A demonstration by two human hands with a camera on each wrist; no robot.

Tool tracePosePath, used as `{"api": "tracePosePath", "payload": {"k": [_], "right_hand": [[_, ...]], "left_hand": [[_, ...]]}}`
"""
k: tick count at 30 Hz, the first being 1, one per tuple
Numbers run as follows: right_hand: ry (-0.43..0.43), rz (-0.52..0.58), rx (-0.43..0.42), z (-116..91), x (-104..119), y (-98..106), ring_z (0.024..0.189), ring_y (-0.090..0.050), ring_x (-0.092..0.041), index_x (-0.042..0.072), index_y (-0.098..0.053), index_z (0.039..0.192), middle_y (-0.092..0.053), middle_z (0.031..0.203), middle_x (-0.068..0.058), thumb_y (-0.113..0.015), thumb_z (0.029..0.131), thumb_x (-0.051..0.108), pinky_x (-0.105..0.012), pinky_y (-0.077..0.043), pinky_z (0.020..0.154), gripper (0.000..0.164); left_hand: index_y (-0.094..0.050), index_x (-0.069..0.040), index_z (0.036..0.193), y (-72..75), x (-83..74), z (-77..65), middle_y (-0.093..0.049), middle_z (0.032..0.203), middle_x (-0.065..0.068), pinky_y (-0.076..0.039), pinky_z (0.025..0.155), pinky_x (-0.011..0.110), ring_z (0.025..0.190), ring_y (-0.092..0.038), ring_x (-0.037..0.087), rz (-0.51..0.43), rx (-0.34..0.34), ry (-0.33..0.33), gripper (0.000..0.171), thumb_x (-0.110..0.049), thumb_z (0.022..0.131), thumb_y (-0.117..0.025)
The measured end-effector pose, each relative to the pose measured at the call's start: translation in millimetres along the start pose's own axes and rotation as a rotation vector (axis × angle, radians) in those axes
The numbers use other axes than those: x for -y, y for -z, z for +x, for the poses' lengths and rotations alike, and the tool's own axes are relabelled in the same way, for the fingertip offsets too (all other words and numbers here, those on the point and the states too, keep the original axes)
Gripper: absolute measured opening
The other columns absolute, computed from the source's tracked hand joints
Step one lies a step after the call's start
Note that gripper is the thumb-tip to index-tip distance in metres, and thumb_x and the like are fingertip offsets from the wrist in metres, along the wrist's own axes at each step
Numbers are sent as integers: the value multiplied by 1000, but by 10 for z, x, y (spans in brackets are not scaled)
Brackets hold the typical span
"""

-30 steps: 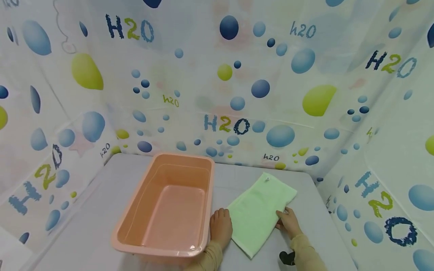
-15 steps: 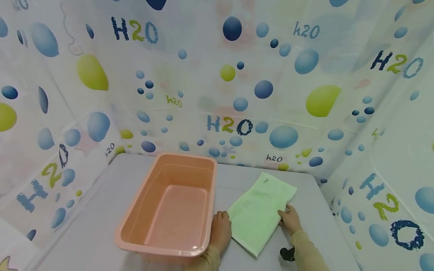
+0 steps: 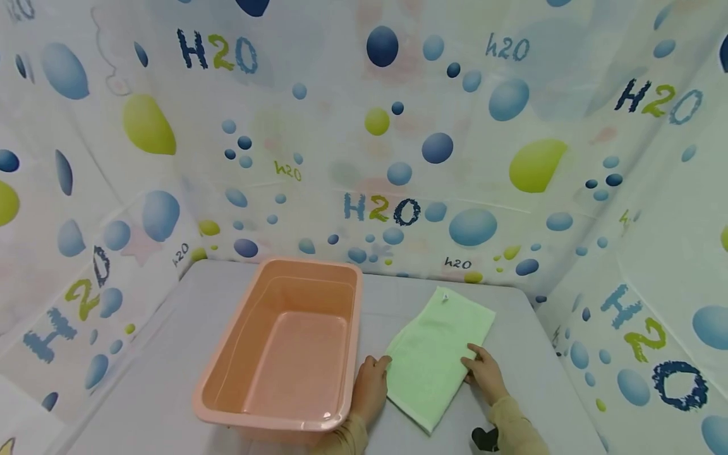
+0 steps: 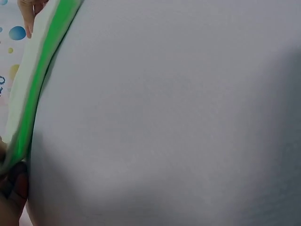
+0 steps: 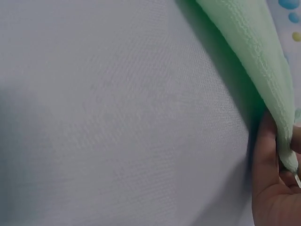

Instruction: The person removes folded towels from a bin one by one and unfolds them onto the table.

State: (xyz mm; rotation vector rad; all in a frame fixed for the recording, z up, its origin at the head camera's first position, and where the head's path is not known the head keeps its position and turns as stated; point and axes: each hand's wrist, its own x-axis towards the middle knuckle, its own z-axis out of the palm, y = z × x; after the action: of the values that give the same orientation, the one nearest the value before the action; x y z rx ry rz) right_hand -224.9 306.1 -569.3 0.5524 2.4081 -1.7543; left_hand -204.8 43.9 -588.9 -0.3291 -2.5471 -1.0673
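A folded light green towel [image 3: 438,360] lies slanted on the pale grey tabletop, a small white tag near its far corner. My left hand [image 3: 371,387] is between the basin and the towel, pinching the towel's left edge. In the left wrist view its fingers [image 4: 16,183] grip the towel's end. My right hand [image 3: 486,373] pinches the opposite edge; in the right wrist view the hand [image 5: 275,179] has fingers beneath the cloth and a digit on top. Close to the left hand stands a peach plastic basin [image 3: 357,328], with nothing inside it.
The grey table [image 3: 170,354] reaches back to a white curtain [image 3: 324,126] printed with bubbles and H2O lettering, which encloses the back and both sides. A dark strap-like piece [image 3: 485,438] shows beside the right sleeve [image 3: 514,423].
My left fingers have shifted from beside the towel onto its left edge. The right fingers have adjusted on the right edge. The towel's near corner has moved slightly right; the basin stays put.
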Motion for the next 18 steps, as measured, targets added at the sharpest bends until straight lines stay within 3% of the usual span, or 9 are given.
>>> {"api": "tracePosePath", "payload": {"k": [4,8,11,14,18], "right_hand": [[3,-12,-19,21,35,-19,67,-50,-9,5,-35,141,-44,115,-17,-54,92,13,-22,-49,58,53],[22,-39,-17,73,64,-35,70,-53,-9,2,-34,142,-45,121,-24,-52,92,10,-22,-49,59,54],[43,-86,-11,132,84,-46,79,-58,-15,1,-32,142,-43,129,-29,-51,92,10,-23,-49,62,54],[53,-147,-18,201,114,-65,99,-58,-29,2,-32,143,-39,135,-31,-50,92,12,-28,-51,74,55],[44,-203,-26,264,187,-98,128,-37,-45,3,-32,143,-32,142,-31,-49,92,12,-47,-43,100,55]], "left_hand": [[-67,-6,101,48,-6,-26,-43,74,-1,-38,53,17,61,-35,3,-69,30,20,21,2,84,-58],[-63,-2,91,83,0,-70,-50,79,2,-44,57,21,64,-48,8,-94,54,71,11,2,82,-59],[-61,-2,85,105,6,-109,-56,79,5,-46,61,25,68,-55,16,-88,56,71,7,0,79,-61],[-60,-5,81,145,-3,-152,-60,76,4,-46,60,25,68,-56,15,-80,86,54,6,-5,76,-63],[-59,-11,77,209,-30,-210,-58,67,-3,-38,52,18,57,-45,3,-106,210,75,4,-11,77,-63]]}}
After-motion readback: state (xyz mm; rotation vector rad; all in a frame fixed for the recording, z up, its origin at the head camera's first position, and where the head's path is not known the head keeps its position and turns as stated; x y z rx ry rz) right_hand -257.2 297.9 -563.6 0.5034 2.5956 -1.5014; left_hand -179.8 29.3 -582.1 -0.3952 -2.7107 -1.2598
